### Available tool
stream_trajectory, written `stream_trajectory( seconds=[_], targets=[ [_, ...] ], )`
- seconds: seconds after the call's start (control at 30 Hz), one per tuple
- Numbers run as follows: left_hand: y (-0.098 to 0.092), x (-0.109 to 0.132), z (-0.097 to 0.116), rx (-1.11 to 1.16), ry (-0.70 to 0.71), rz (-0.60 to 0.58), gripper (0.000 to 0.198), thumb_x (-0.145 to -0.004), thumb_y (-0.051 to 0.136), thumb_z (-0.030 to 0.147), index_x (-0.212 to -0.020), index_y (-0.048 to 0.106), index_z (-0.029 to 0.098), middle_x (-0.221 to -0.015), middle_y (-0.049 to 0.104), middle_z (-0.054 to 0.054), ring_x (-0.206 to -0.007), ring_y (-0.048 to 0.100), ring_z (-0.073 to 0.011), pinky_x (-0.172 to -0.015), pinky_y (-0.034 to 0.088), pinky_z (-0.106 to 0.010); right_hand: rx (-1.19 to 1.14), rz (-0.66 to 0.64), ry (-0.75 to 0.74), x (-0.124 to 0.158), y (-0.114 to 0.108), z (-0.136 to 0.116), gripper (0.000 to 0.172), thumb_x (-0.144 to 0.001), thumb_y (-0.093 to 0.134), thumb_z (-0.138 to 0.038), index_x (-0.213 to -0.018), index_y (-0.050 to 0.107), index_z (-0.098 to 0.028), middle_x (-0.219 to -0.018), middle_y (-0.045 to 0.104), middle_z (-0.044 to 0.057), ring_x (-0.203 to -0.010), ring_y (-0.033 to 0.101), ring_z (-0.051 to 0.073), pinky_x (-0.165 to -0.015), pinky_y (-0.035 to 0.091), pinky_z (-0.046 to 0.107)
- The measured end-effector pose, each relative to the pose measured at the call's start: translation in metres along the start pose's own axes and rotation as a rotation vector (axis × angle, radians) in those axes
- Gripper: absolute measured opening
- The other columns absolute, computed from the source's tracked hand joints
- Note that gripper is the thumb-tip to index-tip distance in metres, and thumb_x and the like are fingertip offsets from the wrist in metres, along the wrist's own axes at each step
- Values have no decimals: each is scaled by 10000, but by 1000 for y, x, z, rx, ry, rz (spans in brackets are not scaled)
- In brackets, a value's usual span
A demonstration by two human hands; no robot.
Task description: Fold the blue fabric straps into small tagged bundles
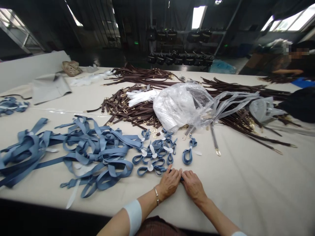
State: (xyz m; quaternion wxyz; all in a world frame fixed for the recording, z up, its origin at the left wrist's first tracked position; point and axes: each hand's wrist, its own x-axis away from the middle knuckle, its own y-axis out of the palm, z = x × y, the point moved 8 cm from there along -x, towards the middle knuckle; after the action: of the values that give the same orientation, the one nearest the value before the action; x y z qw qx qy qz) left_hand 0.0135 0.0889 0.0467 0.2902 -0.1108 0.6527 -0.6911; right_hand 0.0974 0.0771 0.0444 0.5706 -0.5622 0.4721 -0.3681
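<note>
My left hand (169, 182) and my right hand (194, 185) meet above the table, their fingers closed around a blue strap (182, 179). Only a small dark blue bit of it shows between the fingertips. Just beyond my hands lies a coiled blue strap (187, 156) with a white tag beside it. Several more coiled straps (157, 149) with white tags (150, 165) sit to the left of it, close to my left hand. Farther left spreads a loose tangle of long blue straps (98, 144).
Behind the coils lie a clear plastic bag (174, 103) and heaps of dark brown straps (133, 109) with gold-coloured clips. A grey sheet (51, 88) rests at the back left of the pale table (258, 193). Another person (292, 62) is at the far right.
</note>
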Motion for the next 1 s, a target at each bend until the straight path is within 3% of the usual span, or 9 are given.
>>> stream_trajectory(
  seconds=[0.1,0.2,0.33,0.43,0.63,0.73,0.8,0.9,1.0],
  targets=[
    [2,-3,-2,-17,9,7,471,-966,364,152,-1424,333,47,-1076,655,-117,-997,591,-247,-959,410,-447,96,23,-1,1,-1,0,231,-857,639,-172,-1081,583,-169,-894,613,51,-845,520,235,-733,369,368],
    [2,6,1,-33,41,20,320,-961,397,143,-1263,488,88,-977,654,-96,-911,592,-227,-904,407,-417,89,51,-33,10,-6,-4,226,-876,632,-222,-1092,569,-206,-963,621,54,-868,528,235,-746,352,371],
    [5,36,14,28,133,0,114,-969,439,200,-974,546,161,-837,607,-52,-787,561,-197,-705,386,-364,-59,48,-164,29,-5,-24,34,-898,573,-200,-895,559,-231,-867,600,18,-796,512,208,-738,343,359],
    [8,48,11,103,72,-23,73,-964,479,231,-960,530,180,-838,604,-35,-786,558,-187,-660,361,-348,-121,37,-218,33,-2,-32,96,-900,545,-187,-813,533,-228,-778,566,7,-750,499,201,-720,350,346],
    [13,39,-6,199,-71,-129,126,-924,563,282,-853,513,191,-821,620,-16,-770,571,-186,-612,349,-323,-204,-251,-224,14,12,-25,34,-879,563,-190,-889,573,-221,-880,622,13,-787,557,184,-707,391,304],
    [6,51,-9,162,-83,-126,33,-914,540,202,-901,520,179,-832,623,-26,-757,568,-190,-608,357,-326,-245,-336,-278,5,13,-35,63,-921,519,-237,-943,575,-219,-914,635,13,-820,580,175,-720,416,291],
    [-3,67,-12,94,-105,-94,131,-917,506,163,-1046,526,150,-866,627,-39,-765,568,-197,-619,368,-338,-212,-282,-339,-1,11,-47,89,-937,504,-258,-973,575,-220,-902,634,16,-802,580,179,-711,421,299],
    [-18,90,-14,-3,-109,-7,378,-948,463,186,-1311,419,90,-938,628,-63,-795,568,-200,-641,382,-359,-149,-98,-431,-6,3,-64,151,-927,519,-246,-1066,575,-229,-914,639,33,-790,577,189,-709,423,316],
    [-27,99,-14,-26,-99,44,256,-964,452,224,-1192,502,120,-873,610,-43,-757,556,-183,-610,364,-354,-192,-1,-544,-7,-1,-72,189,-926,499,-225,-1096,577,-252,-920,652,40,-792,589,180,-708,439,304]
  ],
)
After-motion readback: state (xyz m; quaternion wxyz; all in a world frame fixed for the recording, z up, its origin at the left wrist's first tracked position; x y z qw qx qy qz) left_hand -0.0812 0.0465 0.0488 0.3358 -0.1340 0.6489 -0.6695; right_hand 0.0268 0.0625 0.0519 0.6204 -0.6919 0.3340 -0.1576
